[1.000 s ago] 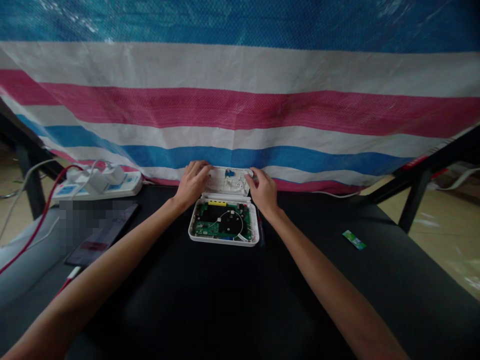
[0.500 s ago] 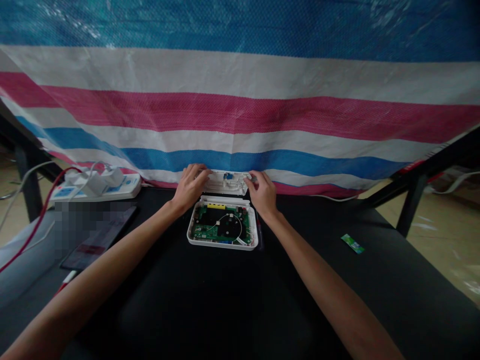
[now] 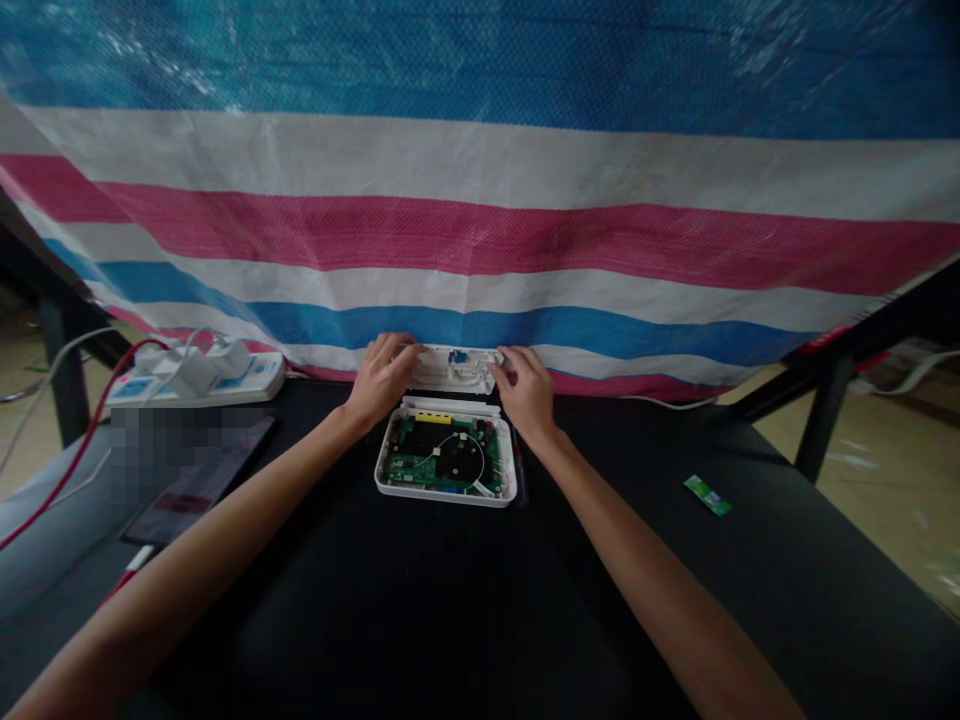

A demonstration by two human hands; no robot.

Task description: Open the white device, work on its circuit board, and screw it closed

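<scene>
Both of my hands grip a white plastic cover [image 3: 450,372] by its two ends, with its moulded inner side facing me and a small blue part near its top. My left hand [image 3: 384,375] has its fingers closed on the left end. At the right end, my right hand [image 3: 527,392] pinches the cover between thumb and fingers. Just in front of it, on the black table, lies an opened white router case [image 3: 446,497]. Inside the case show a green circuit board [image 3: 420,440], dark plates, a yellow port block [image 3: 433,417] and a thin white looped cable.
A white power strip [image 3: 259,380] with plugs and cables stands at the back left. Nearer lies a dark tablet [image 3: 184,495], partly blurred. A small green packet [image 3: 706,495] rests on the right of the table [image 3: 615,600]. Behind hangs a striped plastic sheet [image 3: 465,235].
The whole view has shifted slightly, so everything sits a little lower in the picture. Both hands keep hold of the cover in nearly the same place.
</scene>
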